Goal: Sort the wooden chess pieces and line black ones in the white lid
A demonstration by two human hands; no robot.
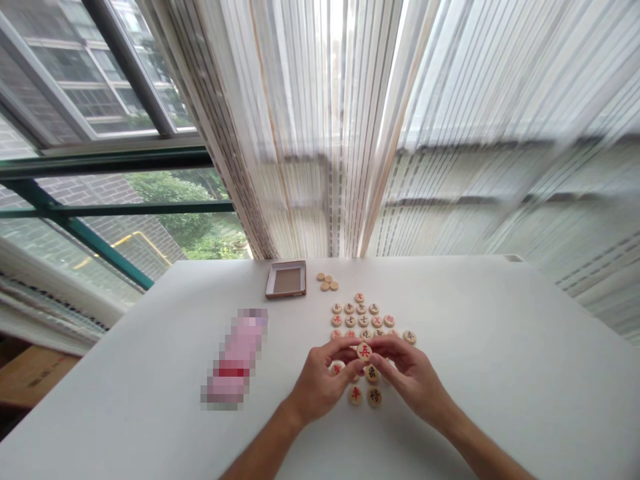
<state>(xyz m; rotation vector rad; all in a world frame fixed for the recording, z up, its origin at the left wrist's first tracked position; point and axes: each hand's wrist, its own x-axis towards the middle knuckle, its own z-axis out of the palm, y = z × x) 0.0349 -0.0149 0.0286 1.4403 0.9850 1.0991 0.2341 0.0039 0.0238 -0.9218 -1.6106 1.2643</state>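
Note:
My left hand (pixel 323 381) and my right hand (pixel 411 373) meet above the white table (pixel 500 347). Together they pinch one round wooden chess piece (pixel 365 351) with a red character, held upright facing me. Both hands have their fingers closed on its rim. Under and around the hands lie several more wooden chess pieces (pixel 361 309), face up, with red or black characters. Two more pieces (pixel 365 396) lie close to my wrists. Some pieces are hidden beneath my fingers.
A small open box (pixel 286 279) sits toward the far edge, with a little cluster of plain pieces (pixel 327 282) beside it. A blurred pink object (pixel 235 358) lies left of my hands. Curtains and a window stand behind the table.

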